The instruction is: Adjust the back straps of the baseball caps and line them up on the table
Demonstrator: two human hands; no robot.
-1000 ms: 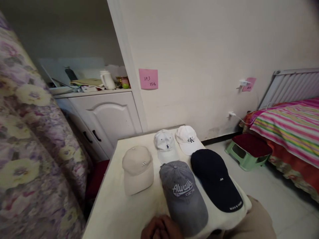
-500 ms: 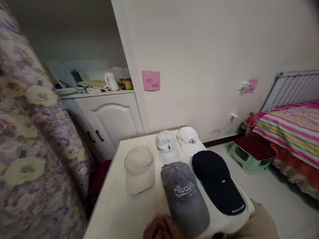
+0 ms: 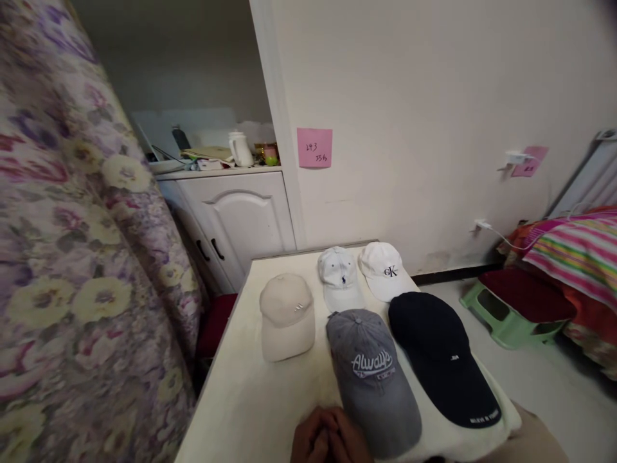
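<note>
At the table's near edge, my left hand (image 3: 310,436) and my right hand (image 3: 348,438) are clasped together, fingers folded and no object visible in them. Just beside my right hand lies a grey cap (image 3: 373,379) with "Always" lettering, its brim toward me. A black cap (image 3: 441,354) rests right of it. Beyond these sit a small white cap (image 3: 339,276) with a dark rider emblem and another white cap (image 3: 385,270) marked CK. On the left is a beige cap (image 3: 286,315) with a small logo.
The caps are on a table (image 3: 241,399) with a cream cover. A floral curtain (image 3: 96,257) hangs at the left, with a white cabinet (image 3: 245,218) behind. A green stool (image 3: 515,308) stands by the bed (image 3: 578,257) on the right.
The view has turned slightly left, so the table, caps and hands appear further right in the picture. My hands stay clasped and the caps keep their places on the table.
</note>
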